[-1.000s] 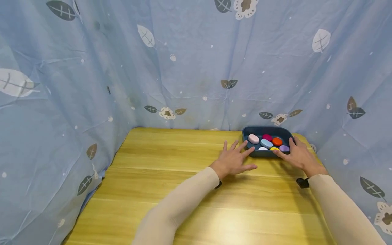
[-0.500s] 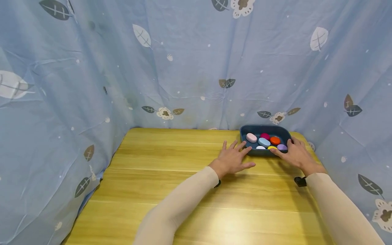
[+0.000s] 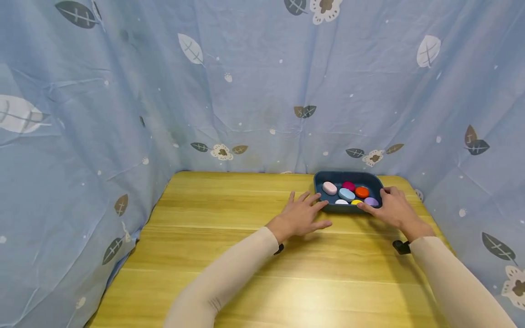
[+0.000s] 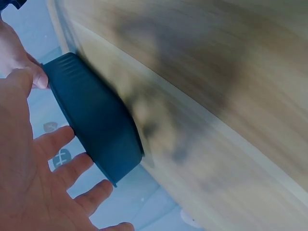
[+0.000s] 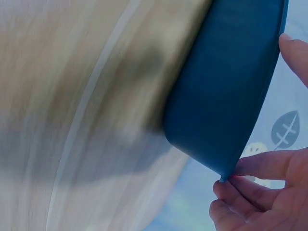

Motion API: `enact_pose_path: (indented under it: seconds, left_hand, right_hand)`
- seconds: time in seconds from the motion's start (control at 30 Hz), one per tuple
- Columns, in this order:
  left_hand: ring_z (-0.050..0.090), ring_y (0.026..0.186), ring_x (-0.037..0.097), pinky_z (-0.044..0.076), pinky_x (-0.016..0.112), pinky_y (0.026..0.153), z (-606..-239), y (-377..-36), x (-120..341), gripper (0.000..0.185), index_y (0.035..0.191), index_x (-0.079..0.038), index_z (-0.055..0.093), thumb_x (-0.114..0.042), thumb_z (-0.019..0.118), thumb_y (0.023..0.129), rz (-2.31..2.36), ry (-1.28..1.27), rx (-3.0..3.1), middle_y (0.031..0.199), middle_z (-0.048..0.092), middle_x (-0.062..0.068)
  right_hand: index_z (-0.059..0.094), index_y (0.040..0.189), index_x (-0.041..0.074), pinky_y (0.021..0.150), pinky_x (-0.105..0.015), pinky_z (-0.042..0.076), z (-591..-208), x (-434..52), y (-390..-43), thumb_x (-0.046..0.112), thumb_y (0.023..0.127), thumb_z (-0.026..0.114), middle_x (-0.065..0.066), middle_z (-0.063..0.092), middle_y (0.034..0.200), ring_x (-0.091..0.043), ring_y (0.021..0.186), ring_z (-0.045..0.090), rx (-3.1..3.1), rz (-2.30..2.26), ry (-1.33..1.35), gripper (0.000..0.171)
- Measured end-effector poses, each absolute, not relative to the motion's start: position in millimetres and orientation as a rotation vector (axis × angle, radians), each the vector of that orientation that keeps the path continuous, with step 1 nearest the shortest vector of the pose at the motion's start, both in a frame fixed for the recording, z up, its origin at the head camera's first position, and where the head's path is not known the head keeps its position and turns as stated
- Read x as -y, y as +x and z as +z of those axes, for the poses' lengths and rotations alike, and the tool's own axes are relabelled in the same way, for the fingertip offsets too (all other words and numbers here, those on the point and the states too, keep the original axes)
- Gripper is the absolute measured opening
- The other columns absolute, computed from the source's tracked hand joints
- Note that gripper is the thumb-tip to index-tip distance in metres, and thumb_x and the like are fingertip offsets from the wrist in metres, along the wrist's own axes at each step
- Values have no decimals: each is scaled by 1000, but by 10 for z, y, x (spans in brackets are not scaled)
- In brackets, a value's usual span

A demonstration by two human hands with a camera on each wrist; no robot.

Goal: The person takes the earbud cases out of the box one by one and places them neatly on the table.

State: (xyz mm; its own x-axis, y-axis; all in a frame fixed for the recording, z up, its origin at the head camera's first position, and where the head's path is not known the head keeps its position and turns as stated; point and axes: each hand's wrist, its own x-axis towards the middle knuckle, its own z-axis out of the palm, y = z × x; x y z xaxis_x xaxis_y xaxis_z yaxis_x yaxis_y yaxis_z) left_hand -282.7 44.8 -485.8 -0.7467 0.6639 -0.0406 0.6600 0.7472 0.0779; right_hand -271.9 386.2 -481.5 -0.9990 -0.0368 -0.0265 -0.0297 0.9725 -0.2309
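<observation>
The dark blue tray (image 3: 348, 208) sat at the far right of the wooden worktop (image 3: 229, 255), its long axis running left to right, parallel to the far edge, its open side facing up. It was a smooth, matte plastic tub with rounded corners and sloping walls. Inside lay smooth oval pebbles (image 3: 346, 194) in pink, magenta, orange, light blue, white, yellow and lilac, packed close together.

The left hand (image 3: 301, 217) lay flat on the worktop with fingers spread, its grip released, fingertips against the tray's near left corner. The right hand (image 3: 389, 208) had its grip grasping the tray's right end, fingers curled over the rim.

Blue leaf-printed cloth (image 3: 246, 91) hung just behind and to the right of the tray. Bare worktop stretched to the left and near side.
</observation>
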Motion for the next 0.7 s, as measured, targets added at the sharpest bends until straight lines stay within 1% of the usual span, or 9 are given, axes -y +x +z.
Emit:
enact_pose_path:
  seconds: [0.17, 0.4, 0.53, 0.7]
  left_hand:
    - [32, 181, 32, 23, 75, 145, -4858, -2758, -268, 79, 184, -40, 37, -82, 37, 117, 73, 1117, -2870, 194, 32, -6]
    - [35, 179, 32, 22, 76, 144, -4833, -2640, -28, 83, 186, -35, 33, -81, 37, 117, 46, 1128, -2887, 194, 33, -4]
    - [37, 178, 32, 23, 76, 144, -4839, -2557, 102, 83, 185, -34, 36, -81, 39, 117, 37, 1125, -2905, 193, 35, -4]
    - [40, 177, 32, 22, 77, 144, -4859, -2470, 268, 83, 184, -32, 39, -80, 42, 116, 81, 1107, -2906, 192, 36, -3]
  right_hand:
    - [43, 160, -29, 128, -82, 42, -4829, -3752, -2653, 81, 106, 66, -55, 42, 165, -70, 150, 43, -3106, -385, -84, 124]
    - [55, 154, -27, 127, -79, 45, -4845, -3605, -2568, 77, 104, 74, -52, 49, 162, -66, 147, 50, -3146, -431, -133, 117]
    - [59, 153, -25, 128, -78, 46, -4866, -3528, -2497, 75, 103, 76, -50, 52, 161, -66, 148, 53, -3171, -448, -167, 113]
    - [66, 148, -22, 124, -76, 51, -4906, -3436, -2412, 70, 103, 80, -47, 61, 154, -64, 143, 60, -3226, -449, -265, 103]
